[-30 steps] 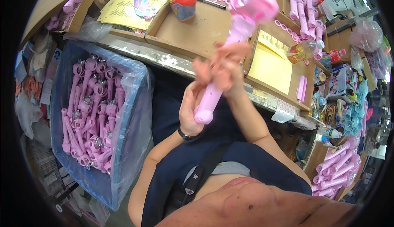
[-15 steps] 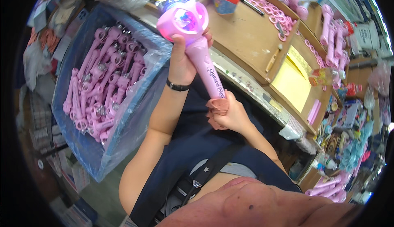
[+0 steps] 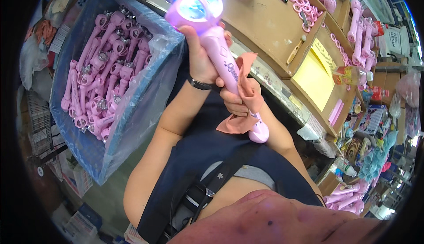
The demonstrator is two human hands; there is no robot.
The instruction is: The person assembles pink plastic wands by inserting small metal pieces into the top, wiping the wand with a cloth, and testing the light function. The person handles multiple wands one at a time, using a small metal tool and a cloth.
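Note:
A pink toy light-up wand (image 3: 215, 49) is held aslant in front of me, its round head glowing blue-white. Just below that head, my left hand (image 3: 199, 60) is wrapped around the wand; a black band is on this wrist. My right hand (image 3: 234, 100) closes on the lower handle and also holds a salmon-coloured cloth (image 3: 247, 74), which drapes beside the grip and hangs beneath it. The rounded pink end of the handle sticks out below the cloth. Parts of the right fingers are hidden by the cloth.
At left, a blue plastic-lined bin (image 3: 117, 149) holds many pink wands. A cardboard tray (image 3: 260, 32) on the bench holds pink rings, a marker and a box cutter (image 3: 296, 52). Yellow paper (image 3: 316, 78), a plastic bottle (image 3: 351, 75) and more wand parts (image 3: 364, 41) are at right.
My right hand has moved up the handle from its end, baring the rounded tip, and the cloth has spread out. The wand's glow has turned from pink to blue-white.

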